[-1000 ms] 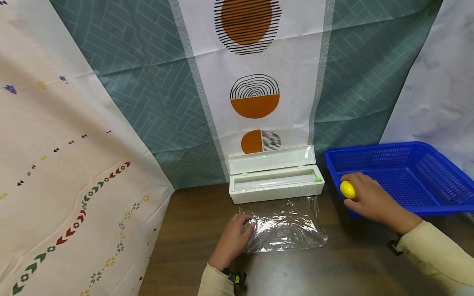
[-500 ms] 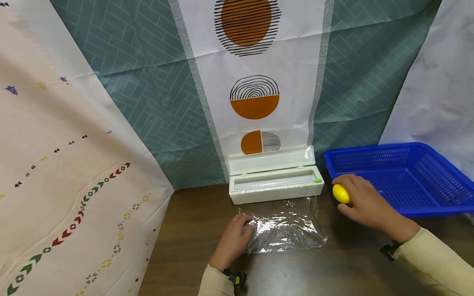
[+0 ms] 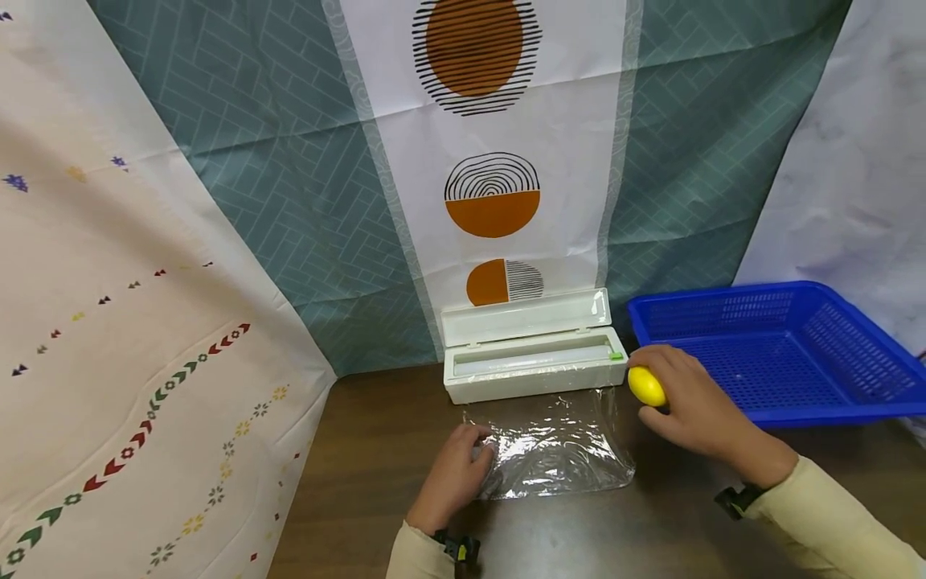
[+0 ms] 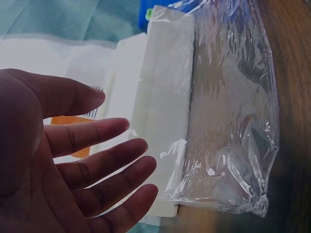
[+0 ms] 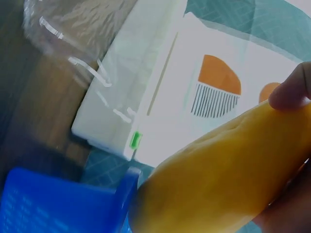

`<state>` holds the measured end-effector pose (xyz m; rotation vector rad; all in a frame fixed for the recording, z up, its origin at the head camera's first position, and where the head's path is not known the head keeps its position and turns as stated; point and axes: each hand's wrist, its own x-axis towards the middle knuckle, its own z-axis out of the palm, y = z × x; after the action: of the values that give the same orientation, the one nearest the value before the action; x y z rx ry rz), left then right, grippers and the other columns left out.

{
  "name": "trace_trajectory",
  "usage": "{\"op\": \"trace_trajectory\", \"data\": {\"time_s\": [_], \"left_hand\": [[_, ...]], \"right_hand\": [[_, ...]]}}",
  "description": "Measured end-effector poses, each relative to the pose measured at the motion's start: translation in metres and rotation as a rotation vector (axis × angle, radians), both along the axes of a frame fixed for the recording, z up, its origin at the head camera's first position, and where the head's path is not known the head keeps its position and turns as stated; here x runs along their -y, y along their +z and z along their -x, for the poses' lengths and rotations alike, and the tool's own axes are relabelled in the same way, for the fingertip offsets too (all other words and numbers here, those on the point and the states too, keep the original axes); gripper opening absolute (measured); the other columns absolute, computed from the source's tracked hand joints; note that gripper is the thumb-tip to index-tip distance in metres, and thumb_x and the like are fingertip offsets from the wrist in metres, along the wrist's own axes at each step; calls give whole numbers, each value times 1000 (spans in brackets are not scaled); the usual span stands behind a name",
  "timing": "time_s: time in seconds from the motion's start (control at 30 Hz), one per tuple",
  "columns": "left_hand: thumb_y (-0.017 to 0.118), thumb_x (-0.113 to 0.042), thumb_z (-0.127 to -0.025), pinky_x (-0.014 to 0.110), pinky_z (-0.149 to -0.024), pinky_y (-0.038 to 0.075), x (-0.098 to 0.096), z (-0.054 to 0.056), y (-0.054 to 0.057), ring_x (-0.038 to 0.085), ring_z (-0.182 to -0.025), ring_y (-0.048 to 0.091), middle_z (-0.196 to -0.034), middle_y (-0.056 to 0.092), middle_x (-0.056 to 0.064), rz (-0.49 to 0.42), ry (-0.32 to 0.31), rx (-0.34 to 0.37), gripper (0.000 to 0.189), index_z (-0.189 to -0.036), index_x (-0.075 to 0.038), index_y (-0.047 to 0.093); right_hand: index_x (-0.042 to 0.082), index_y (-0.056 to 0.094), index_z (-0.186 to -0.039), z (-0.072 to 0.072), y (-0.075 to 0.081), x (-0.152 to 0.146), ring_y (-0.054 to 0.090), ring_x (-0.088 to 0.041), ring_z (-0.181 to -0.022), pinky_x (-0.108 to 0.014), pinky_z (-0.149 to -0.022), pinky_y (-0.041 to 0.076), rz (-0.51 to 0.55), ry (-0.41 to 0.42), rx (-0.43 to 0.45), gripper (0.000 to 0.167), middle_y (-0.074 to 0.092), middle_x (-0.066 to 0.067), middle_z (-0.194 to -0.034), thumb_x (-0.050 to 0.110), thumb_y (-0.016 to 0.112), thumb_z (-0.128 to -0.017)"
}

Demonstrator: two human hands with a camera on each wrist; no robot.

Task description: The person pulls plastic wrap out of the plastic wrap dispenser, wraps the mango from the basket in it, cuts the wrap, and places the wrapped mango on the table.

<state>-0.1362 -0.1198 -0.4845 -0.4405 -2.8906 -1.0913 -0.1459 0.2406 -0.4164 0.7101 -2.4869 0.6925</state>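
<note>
Yellow fruit (image 3: 647,386), gripped in the right hand (image 3: 696,402) near the white box (image 3: 535,387), seems at the placing step, likely calling next for lowering onto the clear film (image 3: 560,462) beside the loose-fingered left hand (image 3: 450,473).

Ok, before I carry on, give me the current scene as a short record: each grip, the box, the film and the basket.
Left grip: relaxed, holding nothing, at the clear film's left edge; contact cannot be told
Right grip: holds the yellow item, between box and basket in the head view
White box: lid raised at the back, roll inside, green tab at the right end
Film: spread in front of the box
Blue basket: right of the box
Surface: brown wooden-looking table
</note>
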Motion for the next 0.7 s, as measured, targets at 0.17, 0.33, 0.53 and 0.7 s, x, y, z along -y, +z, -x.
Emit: {"op": "trace_trajectory", "data": {"time_s": [0.17, 0.33, 0.53, 0.7], "left_hand": [[57, -22, -100, 48, -99, 50, 0, 0, 1, 27, -117, 63, -125, 64, 9, 3, 7, 5, 31, -124, -5, 66], [56, -25, -101, 49, -98, 51, 0, 0, 1, 29, -118, 63, -126, 63, 9, 0, -7, 25, 34, -127, -5, 65], [57, -24, -101, 48, -98, 51, -1, 2, 2, 28, -118, 63, -126, 64, 9, 0, -16, 15, 33, -127, -6, 65], [55, -26, -103, 46, -98, 51, -5, 4, 5, 23, -118, 63, -127, 64, 5, 6, -19, 17, 31, -128, -10, 64]], "right_hand": [[12, 56, -122, 0, -1, 8, 51, -28, -109, -49, -89, 36, 45, 6, 2, 57, 59, -6, -121, 4, 74, -69], [12, 56, -122, 2, -3, 18, 49, -23, -105, -46, -85, 36, 71, 14, 3, 56, 58, -4, -121, 3, 73, -69], [10, 55, -123, 3, -8, 28, 50, -21, -106, -44, -85, 38, 91, 32, 2, 58, 58, -5, -124, 3, 73, -69], [8, 55, -125, 4, -13, 38, 48, -17, -105, -37, -83, 40, 122, 61, -10, 59, 56, -5, -126, 1, 72, -69]]}}
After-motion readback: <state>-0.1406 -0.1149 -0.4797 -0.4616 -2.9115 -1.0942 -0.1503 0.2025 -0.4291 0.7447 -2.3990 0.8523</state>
